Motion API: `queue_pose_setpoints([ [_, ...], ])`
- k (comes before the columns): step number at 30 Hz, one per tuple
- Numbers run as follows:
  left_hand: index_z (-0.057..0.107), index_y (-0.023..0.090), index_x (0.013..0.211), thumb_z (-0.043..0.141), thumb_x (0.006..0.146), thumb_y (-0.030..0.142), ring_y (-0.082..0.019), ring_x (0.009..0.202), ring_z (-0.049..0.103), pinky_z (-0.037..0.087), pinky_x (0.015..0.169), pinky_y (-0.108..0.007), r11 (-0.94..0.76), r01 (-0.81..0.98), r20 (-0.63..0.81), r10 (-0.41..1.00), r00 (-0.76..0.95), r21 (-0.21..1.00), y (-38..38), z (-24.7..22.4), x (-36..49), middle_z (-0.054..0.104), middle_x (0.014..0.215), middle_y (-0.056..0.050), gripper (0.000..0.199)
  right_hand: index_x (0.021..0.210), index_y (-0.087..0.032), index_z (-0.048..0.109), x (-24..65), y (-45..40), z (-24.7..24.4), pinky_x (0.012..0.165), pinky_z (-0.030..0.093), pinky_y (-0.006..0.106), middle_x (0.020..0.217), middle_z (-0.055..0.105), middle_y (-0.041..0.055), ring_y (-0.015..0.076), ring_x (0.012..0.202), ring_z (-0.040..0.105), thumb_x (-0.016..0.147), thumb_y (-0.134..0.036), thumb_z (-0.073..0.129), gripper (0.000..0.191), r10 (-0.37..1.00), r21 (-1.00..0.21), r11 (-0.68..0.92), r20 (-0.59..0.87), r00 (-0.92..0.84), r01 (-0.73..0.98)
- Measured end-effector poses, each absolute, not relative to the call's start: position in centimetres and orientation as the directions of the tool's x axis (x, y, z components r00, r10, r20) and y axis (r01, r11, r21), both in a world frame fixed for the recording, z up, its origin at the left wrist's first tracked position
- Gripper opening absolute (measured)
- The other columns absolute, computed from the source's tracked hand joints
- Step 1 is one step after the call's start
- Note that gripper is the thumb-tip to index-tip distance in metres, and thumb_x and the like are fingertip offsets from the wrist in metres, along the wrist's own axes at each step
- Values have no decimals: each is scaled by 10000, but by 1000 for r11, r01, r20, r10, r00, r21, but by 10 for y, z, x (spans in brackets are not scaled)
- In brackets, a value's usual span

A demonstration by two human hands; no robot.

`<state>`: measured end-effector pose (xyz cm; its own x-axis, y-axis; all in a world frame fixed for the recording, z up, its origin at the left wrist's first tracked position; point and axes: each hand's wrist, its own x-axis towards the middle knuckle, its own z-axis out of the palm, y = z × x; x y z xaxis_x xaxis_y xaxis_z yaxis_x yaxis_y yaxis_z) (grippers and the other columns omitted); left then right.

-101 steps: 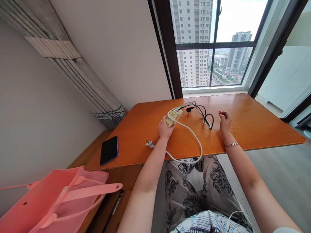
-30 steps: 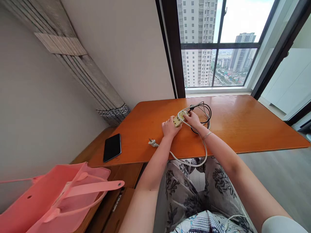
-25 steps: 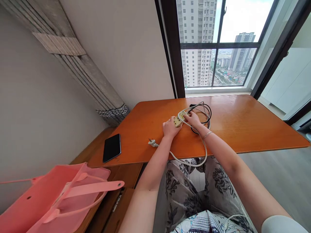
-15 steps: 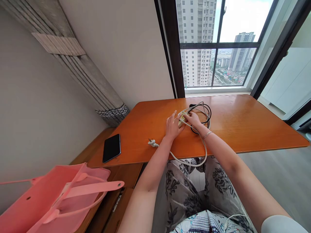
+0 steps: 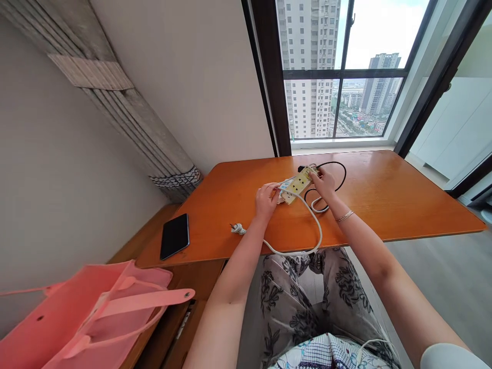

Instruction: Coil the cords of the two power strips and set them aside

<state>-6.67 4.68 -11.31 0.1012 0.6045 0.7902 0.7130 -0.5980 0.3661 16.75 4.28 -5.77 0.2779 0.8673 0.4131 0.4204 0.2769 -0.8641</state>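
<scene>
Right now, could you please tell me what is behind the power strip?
A black piece, perhaps a plug, shows beyond it against the wooden table; the power strip in the right hand covers the rest.

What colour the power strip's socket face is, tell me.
Pale yellow; the power strip shows best in the head view.

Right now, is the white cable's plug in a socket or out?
Out: the white plug lies on the wooden table with its prongs bare, apart from the power strip in the right hand.
</scene>
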Motion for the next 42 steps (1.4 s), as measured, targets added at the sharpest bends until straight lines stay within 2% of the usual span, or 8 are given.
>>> queue_pose_setpoints([
  [7, 680, 201, 976, 571, 846, 234, -205, 901, 699, 554, 890, -366, -552, 641, 682, 729, 61, 533, 53, -115, -67, 731, 1018, -70, 173, 770, -204, 586, 251, 23, -24, 580, 501, 244, 712, 598, -17, 135, 661, 562, 726, -443, 589, 243, 746, -884, 466, 421, 516, 49],
  [12, 694, 186, 944, 570, 790, 195, -227, 936, 697, 561, 912, -383, -506, 673, 591, 797, 126, 539, 57, -115, -67, 730, 1027, -85, 198, 774, -210, 514, 296, 3, -4, 548, 474, 216, 696, 557, -32, 111, 628, 554, 704, -413, 629, 243, 752, -841, 516, 354, 555, -162],
  [25, 661, 181, 1261, 494, 780, 118, -294, 1252, 590, 473, 1078, -460, -497, 808, 481, 818, 316, 315, 30, -99, -75, 608, 1399, -125, 514, 720, -226, 560, 323, -51, -3, 484, 454, 256, 694, 504, -12, 138, 605, 509, 701, -430, 688, 241, 765, -821, 564, 477, 432, -92],
  [27, 660, 170, 1223, 479, 842, 177, -259, 1151, 635, 506, 1011, -407, -536, 769, 460, 813, 357, 349, 8, -86, -69, 646, 1316, -132, 423, 724, -217, 584, 324, -57, -6, 502, 471, 263, 682, 506, -17, 134, 598, 514, 704, -394, 695, 210, 779, -829, 549, 463, 423, -104],
  [30, 681, 192, 1058, 512, 914, 381, -177, 817, 661, 530, 776, -303, -626, 650, 216, 771, 600, 430, -30, -66, -57, 718, 1020, -66, 292, 737, -214, 607, 324, -63, -11, 515, 486, 270, 679, 521, -19, 135, 595, 533, 725, -373, 680, 175, 793, -837, 533, 443, 417, -125],
  [33, 671, 203, 897, 708, 779, 526, -166, 785, 643, 462, 671, -251, -691, 593, -70, 626, 777, 413, -63, -54, -45, 712, 882, -19, 346, 721, -222, 599, 324, -67, -14, 505, 472, 267, 688, 531, -16, 135, 584, 528, 737, -399, 663, 189, 795, -832, 538, 447, 410, -134],
  [38, 660, 228, 840, 757, 730, 333, -172, 844, 653, 399, 646, -243, -741, 620, -245, 571, 784, 257, -78, -58, -29, 717, 887, 0, 181, 740, -232, 587, 324, -78, -15, 510, 436, 291, 675, 496, -18, 143, 557, 488, 741, -450, 647, 226, 800, -837, 535, 457, 389, -117],
  [42, 659, 228, 797, 679, 764, 214, -156, 837, 658, 395, 662, -241, -723, 634, -255, 581, 773, 274, -74, -57, -25, 724, 882, 11, 41, 751, -234, 592, 325, -90, -15, 509, 420, 301, 688, 502, -10, 156, 574, 498, 722, -484, 662, 261, 810, -842, 527, 457, 368, -115],
])
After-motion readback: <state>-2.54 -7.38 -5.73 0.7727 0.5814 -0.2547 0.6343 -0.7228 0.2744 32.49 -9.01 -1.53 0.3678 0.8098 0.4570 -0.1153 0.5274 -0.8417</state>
